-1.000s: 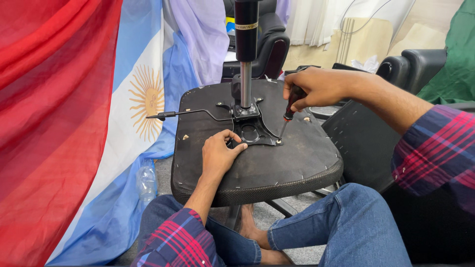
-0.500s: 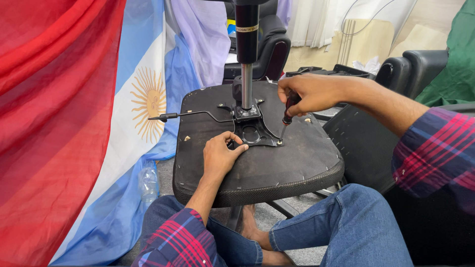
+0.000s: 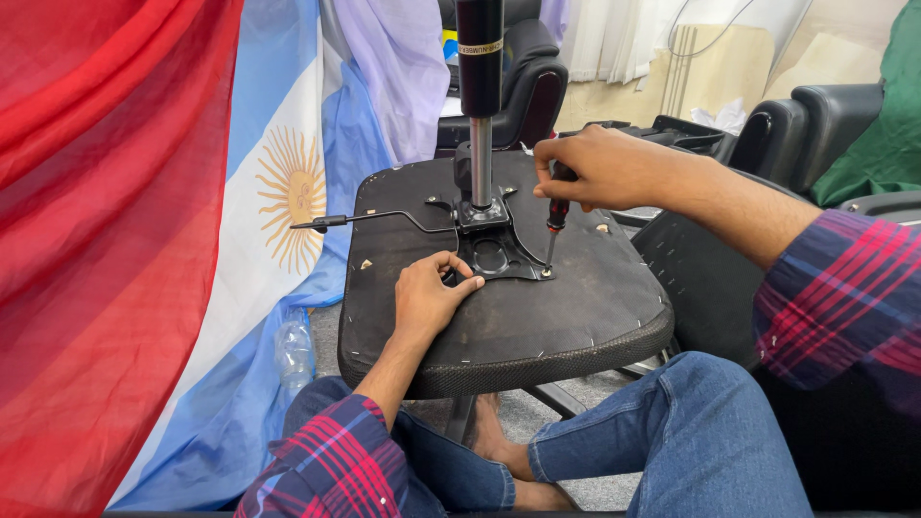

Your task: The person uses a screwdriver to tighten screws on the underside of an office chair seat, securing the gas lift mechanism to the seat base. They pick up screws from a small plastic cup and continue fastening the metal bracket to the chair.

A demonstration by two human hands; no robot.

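Note:
An upturned black chair seat (image 3: 537,321) lies in front of me with its underside up. A black metal mounting plate (image 3: 499,254) is fixed at its middle, and a gas-lift column (image 3: 479,105) rises from it. My right hand (image 3: 595,168) grips a screwdriver (image 3: 554,219) with a red and black handle; its tip stands on a screw at the plate's right corner. My left hand (image 3: 427,293) rests on the seat with fingers curled against the plate's left edge. A thin lever (image 3: 374,221) sticks out to the left.
Red cloth (image 3: 106,240) and a light blue and white flag with a sun (image 3: 288,192) hang at the left. Black chairs (image 3: 825,115) stand at the back right. A clear plastic bottle (image 3: 293,350) lies on the floor below the seat.
The view has shifted slightly. My right hand stays on the screwdriver, with the tip still at the plate's right corner. My left hand has barely moved.

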